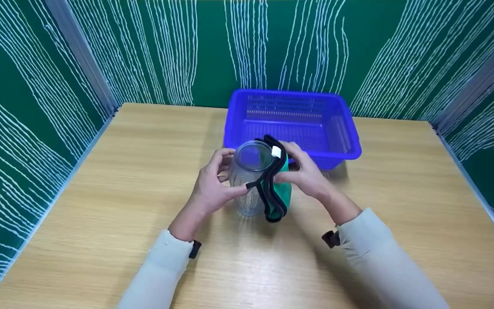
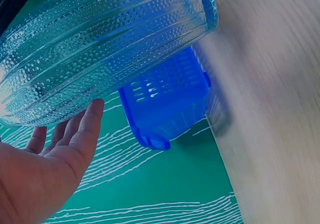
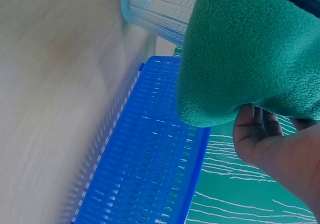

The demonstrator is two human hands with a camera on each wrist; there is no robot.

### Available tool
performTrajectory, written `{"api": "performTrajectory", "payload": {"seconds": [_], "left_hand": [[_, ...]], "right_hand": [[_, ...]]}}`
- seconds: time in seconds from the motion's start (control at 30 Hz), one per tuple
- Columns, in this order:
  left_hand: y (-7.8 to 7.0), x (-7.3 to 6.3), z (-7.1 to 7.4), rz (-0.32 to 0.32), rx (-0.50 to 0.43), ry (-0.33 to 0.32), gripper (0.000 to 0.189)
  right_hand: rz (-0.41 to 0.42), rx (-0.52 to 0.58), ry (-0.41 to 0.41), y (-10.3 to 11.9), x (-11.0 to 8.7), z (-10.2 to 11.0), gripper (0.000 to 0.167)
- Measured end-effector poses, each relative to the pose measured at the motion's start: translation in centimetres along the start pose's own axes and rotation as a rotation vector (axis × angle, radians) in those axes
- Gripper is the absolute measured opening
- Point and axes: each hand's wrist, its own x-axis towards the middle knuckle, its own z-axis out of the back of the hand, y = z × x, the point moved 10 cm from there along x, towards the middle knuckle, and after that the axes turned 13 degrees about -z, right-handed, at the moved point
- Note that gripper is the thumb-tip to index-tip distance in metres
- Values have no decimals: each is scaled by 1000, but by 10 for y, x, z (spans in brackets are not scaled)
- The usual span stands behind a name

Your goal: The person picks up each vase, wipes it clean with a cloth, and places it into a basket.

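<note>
A clear glass vase (image 1: 249,171), ribbed and dimpled, stands with its mouth up and its base close over the tabletop. My left hand (image 1: 215,184) holds its left side, fingers behind and thumb across the front, the thumb tip at the black edging of a cloth. In the left wrist view, the fingertips lie against the textured glass (image 2: 100,48). A green terry cloth (image 3: 240,58) with black edging and a white tag hangs folded along the vase's right side. My right hand (image 1: 305,174) grips this cloth between thumb and fingers. The cloth hides part of the vase.
Just behind the hands, a blue-purple slotted plastic basket (image 1: 341,150) sits at the back of the wooden table (image 1: 144,163). Green panels (image 1: 212,51) with white wavy lines enclose the back and sides, joined by metal posts at the corners.
</note>
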Motion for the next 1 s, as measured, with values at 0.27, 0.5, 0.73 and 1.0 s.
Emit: {"api": "performTrajectory", "payload": {"seconds": [0.27,0.5,0.73,1.0], "left_hand": [[3,-1,-1,4,4,-2,70],[3,-1,-2,-7,-7,-7,68],[4,-2,-2,-12,-13,-7,67],[2,-1,-1,-18,-16,-9,66]], "right_hand": [[-11,59,-11,-3,0,0,64],[-10,-42,13,-2,-4,3,53],[-23,-145,49,-5,-6,4,57],[-37,-166,54,-17,-6,2,66]]}}
